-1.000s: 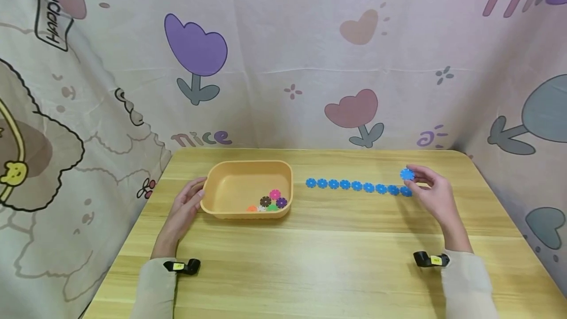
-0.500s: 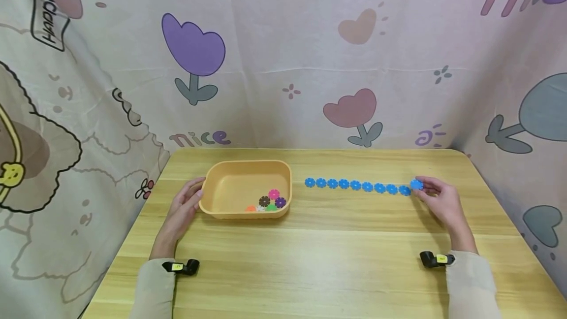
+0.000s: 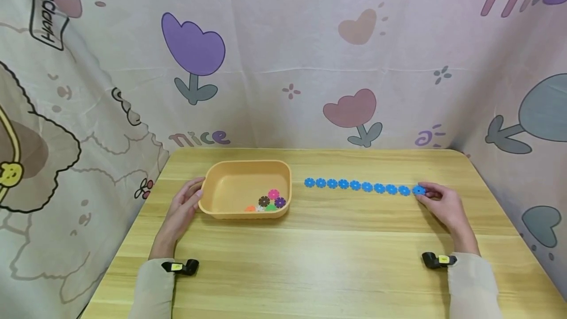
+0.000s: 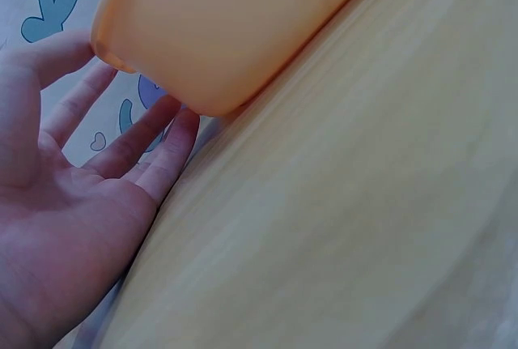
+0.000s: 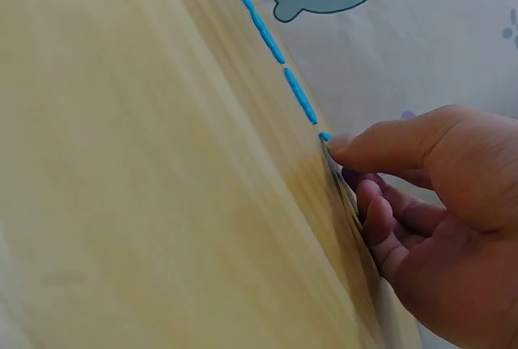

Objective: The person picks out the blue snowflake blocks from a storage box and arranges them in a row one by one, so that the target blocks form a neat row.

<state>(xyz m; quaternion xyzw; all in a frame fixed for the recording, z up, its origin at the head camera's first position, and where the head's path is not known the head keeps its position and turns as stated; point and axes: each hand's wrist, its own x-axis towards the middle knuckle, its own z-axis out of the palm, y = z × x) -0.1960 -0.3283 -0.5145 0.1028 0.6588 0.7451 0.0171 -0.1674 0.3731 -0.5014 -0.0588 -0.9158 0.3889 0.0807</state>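
Note:
My right hand (image 3: 445, 206) pinches a blue flower-shaped disc (image 3: 418, 190) between thumb and fingers, low over the table at the right end of a row of matching blue discs (image 3: 355, 185). A small gap parts it from the last one. In the right wrist view the thumb covers most of the held disc (image 5: 325, 136), and the row shows edge-on as a thin blue line. My left hand (image 3: 180, 210) rests against the left end of a yellow-orange plastic basket (image 3: 248, 214), its thumb near the rim and its fingers fairly straight along the outside, as the left wrist view shows.
Inside the basket, several discs lie in the front right corner, among them a pink (image 3: 273, 194), a brown (image 3: 264, 201) and a purple one (image 3: 280, 202). The wooden table (image 3: 310, 265) ends at a printed cloth (image 3: 266, 63) behind and at the sides.
My right hand has brought the blue disc rightward and down, from above the row's end to just beyond its last disc. My left hand has stayed at the basket.

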